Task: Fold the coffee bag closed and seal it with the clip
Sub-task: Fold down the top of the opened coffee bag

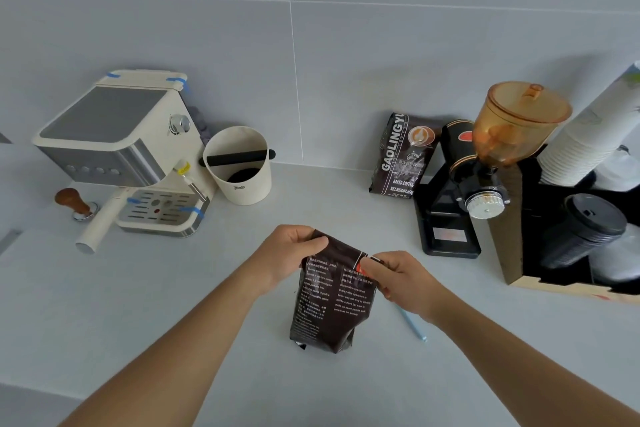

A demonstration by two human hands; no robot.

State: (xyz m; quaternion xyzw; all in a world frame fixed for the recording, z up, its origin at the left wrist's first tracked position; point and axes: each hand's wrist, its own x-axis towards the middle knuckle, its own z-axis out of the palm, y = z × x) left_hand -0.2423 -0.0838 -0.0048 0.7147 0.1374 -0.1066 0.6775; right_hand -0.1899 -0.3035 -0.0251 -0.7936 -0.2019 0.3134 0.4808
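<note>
Head view: fingers [313, 243] of left hand [294, 250] curled shut, pinched on bag [332, 302] top at its 11 o'clock corner. Right hand [398, 279] likewise closed, thumb and fingers gripping the 2 o'clock corner. Bag stood upright on counter [173, 305], mid-frame, printed side up, top bent over. Blue clip [412, 322] lay flat at 4 o'clock of bag, just beside, partly under right wrist. Espresso machine [121, 152] sat at 10 o'clock, grinder [485, 177] at 2 o'clock, well apart.
</note>
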